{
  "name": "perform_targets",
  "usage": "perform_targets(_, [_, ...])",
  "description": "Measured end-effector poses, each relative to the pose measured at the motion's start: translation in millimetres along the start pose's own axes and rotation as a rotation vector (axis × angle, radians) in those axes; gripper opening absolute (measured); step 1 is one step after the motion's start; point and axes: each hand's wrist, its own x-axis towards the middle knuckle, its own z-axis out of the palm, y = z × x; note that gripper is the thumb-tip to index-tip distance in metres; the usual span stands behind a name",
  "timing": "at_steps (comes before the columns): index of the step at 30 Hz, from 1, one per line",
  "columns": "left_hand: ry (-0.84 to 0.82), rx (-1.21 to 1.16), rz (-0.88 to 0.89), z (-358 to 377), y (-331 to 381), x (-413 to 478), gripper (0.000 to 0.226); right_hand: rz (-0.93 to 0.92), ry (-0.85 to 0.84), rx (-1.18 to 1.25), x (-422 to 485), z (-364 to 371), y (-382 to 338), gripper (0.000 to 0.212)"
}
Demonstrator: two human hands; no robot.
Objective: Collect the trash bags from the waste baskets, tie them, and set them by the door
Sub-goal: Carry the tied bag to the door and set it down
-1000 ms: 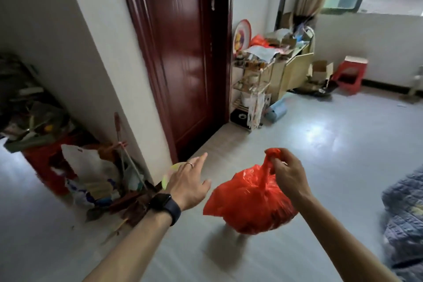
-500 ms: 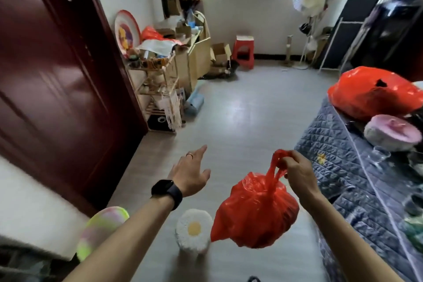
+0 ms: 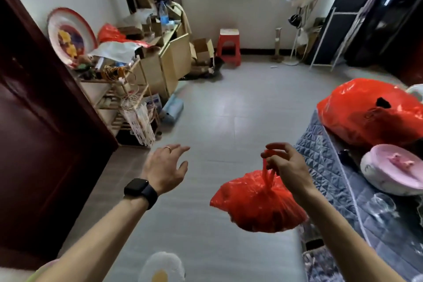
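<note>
Now the view has swung away from the doorway corner it faced a second ago: the dark red door point(image 3: 34, 144) fills the left edge of the frame and the open grey floor point(image 3: 229, 110) runs up the middle toward the window wall. The right hand point(image 3: 287, 165) pinches the knotted handles of a red trash bag point(image 3: 258, 206), which hangs clear of the floor at lower centre-right, its neck already tied. The left hand point(image 3: 166, 168), with a black watch point(image 3: 140, 192) on its wrist, is spread and holds nothing. A larger red bag point(image 3: 366, 114) lies on the quilted blue cover point(image 3: 325, 162) at the right edge. The tied bag has not been set down yet; with the door just beside the person, placing it there looks like the step remaining, though the turn into the room may mean another basket comes first.
</note>
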Motion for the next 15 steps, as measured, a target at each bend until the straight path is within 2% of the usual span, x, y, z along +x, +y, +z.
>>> perform_targets(6, [-0.012,0.019,-0.006,16,3,138,0.051,-0.043,0.042,-0.013,140,-16,-27,0.018])
perform_targets(15, [-0.068,-0.019,0.076,27,25,411,0.057,-0.022,0.167,0.017,364,-42,-66,0.017])
